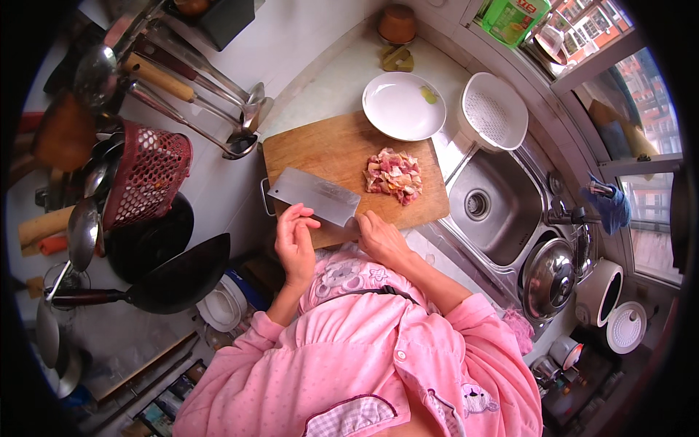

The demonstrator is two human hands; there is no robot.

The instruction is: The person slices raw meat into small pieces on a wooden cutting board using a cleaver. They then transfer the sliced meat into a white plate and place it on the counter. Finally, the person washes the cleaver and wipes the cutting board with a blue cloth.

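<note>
A wooden cutting board lies on the counter in front of me. My right hand grips the handle of a cleaver at the board's near edge. The cleaver's broad steel blade points left, lying flat-side up over the board's left part. My left hand is just below the blade, its fingers apart and slightly curled; whether a fingertip touches the steel, I cannot tell. Chopped raw meat forms a pile on the board's right half. Just beyond it, a white plate overlaps the board's far edge.
A white colander stands behind the stainless-steel sink on the right. Beside the sink leans a metal pot lid. Ladles hang on the left wall, near a red perforated basket and a black wok.
</note>
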